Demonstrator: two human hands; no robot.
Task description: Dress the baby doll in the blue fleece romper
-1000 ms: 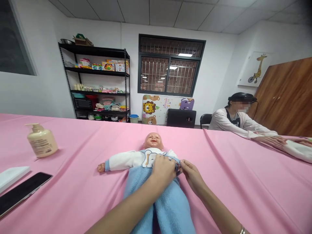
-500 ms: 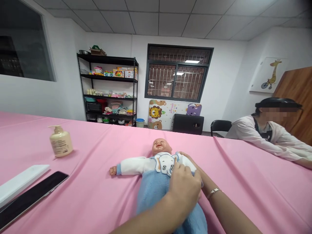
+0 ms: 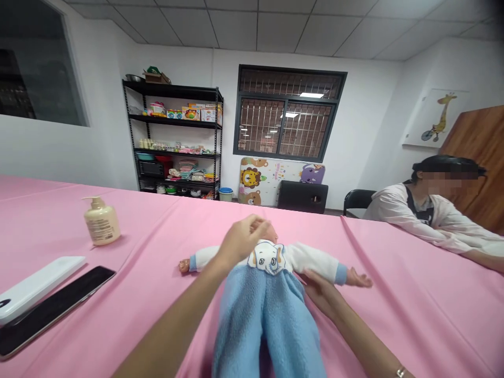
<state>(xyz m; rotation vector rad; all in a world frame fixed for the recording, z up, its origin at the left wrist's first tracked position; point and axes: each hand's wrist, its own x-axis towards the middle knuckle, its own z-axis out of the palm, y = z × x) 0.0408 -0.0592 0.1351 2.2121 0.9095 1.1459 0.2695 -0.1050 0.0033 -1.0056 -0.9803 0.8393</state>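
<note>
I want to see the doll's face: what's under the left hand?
The doll's head lies there, but only a sliver shows beside the left hand. The hand covers the face, so the face can't be seen.

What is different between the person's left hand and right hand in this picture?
The left hand is raised with bunched fingers, over the head of the doll. The right hand lies low at the doll's side, below its white sleeve. The right arm wears a bracelet, while the left arm shows none. Both hands are bare and close to the doll.
</note>
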